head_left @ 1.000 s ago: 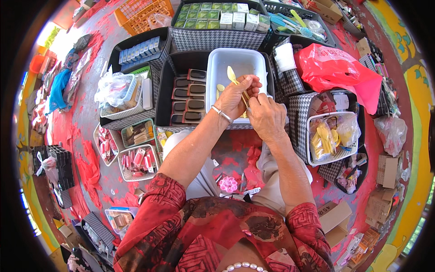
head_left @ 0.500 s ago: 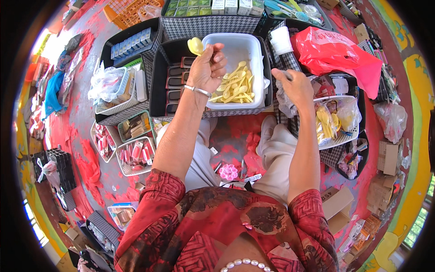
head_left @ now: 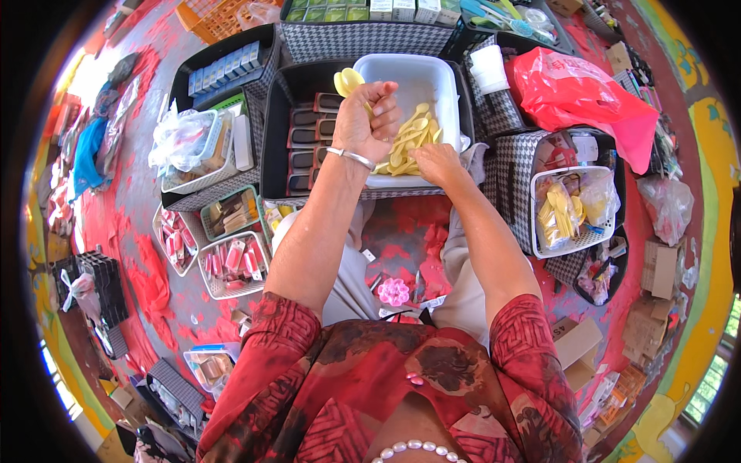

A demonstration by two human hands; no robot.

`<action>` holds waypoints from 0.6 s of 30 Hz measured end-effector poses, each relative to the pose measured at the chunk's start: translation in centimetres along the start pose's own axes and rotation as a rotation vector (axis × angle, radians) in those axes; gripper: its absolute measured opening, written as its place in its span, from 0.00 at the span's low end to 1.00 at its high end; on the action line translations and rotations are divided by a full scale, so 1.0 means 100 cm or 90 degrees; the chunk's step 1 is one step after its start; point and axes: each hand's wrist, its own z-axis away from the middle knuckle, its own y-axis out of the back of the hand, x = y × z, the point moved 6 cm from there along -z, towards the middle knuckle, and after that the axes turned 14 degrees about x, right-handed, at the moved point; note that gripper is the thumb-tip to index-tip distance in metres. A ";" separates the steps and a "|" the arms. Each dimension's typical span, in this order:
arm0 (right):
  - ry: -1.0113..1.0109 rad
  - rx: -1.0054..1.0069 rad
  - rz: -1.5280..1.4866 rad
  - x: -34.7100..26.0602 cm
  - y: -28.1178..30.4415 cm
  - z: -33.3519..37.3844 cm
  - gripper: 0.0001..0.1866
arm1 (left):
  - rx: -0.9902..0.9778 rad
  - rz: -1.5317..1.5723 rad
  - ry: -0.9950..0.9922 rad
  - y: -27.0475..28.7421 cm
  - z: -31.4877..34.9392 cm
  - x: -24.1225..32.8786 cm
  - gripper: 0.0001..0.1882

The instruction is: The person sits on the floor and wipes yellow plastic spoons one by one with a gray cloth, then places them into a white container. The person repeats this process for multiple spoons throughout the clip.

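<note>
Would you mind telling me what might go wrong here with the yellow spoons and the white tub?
The left hand grips a bunch of yellow spoons near the white tub's edge; a loose one might drop among the dark cases alongside. The right hand reaches into the spoon pile near the front rim, so it could flick spoons out or tip the tub toward the lap.

a red-and-grey painted floor (head_left: 139,262) lies in bright daylight, edged by a yellow-green wall (head_left: 714,231) with a window (head_left: 714,378).
</note>
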 end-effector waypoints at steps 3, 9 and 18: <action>0.052 0.051 -0.025 -0.004 -0.003 0.000 0.14 | 0.020 -0.023 0.013 0.001 -0.001 -0.003 0.06; -0.013 0.009 0.025 0.006 -0.006 -0.005 0.09 | 0.024 -0.037 0.007 0.003 -0.001 -0.003 0.06; -0.363 0.622 -0.376 0.062 0.153 0.028 0.07 | 0.120 -0.134 0.036 0.018 -0.010 -0.017 0.09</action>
